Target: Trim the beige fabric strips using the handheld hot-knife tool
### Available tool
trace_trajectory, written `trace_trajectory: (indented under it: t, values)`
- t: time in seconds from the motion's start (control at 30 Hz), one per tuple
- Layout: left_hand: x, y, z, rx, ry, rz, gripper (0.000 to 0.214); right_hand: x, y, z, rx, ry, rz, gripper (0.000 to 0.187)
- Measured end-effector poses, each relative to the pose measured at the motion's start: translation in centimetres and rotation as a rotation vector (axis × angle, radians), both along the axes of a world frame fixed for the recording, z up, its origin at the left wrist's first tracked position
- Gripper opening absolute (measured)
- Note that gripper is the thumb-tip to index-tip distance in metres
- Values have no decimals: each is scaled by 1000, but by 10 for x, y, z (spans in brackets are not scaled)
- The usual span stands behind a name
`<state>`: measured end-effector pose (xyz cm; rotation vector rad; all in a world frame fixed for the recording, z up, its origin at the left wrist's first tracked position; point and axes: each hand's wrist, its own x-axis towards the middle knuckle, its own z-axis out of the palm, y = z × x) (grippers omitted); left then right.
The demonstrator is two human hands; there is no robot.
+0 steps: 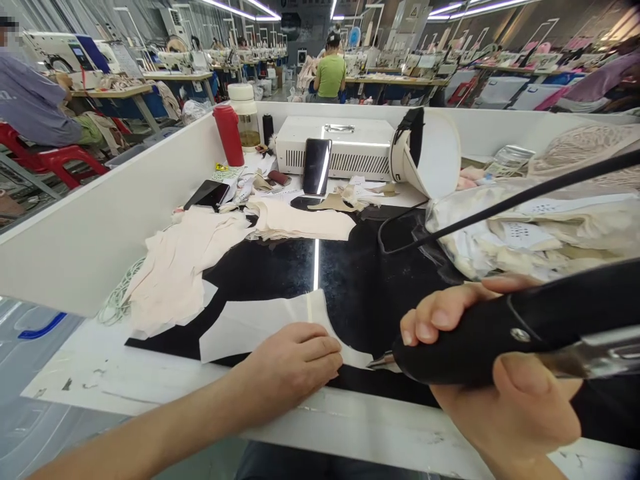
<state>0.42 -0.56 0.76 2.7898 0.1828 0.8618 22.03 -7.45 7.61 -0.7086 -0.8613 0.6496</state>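
Note:
My right hand is wrapped round a thick black tool handle. Its small metal tip touches the edge of a white fabric piece on the glossy black work surface. A black cable runs from the tool up to the right. My left hand rests palm down on the near edge of the white fabric piece, fingers curled and pressed on it.
A pile of pale pink fabric pieces lies at the left. At the back stand a white machine box, a phone leaning on it, a red bottle and a white lamp shade. A plastic bag of fabric sits right. White walls enclose the table.

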Motion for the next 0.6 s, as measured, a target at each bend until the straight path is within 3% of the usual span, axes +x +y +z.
trace_trajectory:
  t: [0.23, 0.4, 0.6]
  values:
    - [1, -2, 1, -28, -8, -9, 22, -3, -1, 2, -7, -11, 7, 42]
    - [-5, 4, 10, -141, 30, 3, 22, 4, 0, 1, -21, -48, 27, 42]
    - [-30, 25, 18, -120, 158, 120, 23, 28, 28, -5, 1, -100, -66, 46]
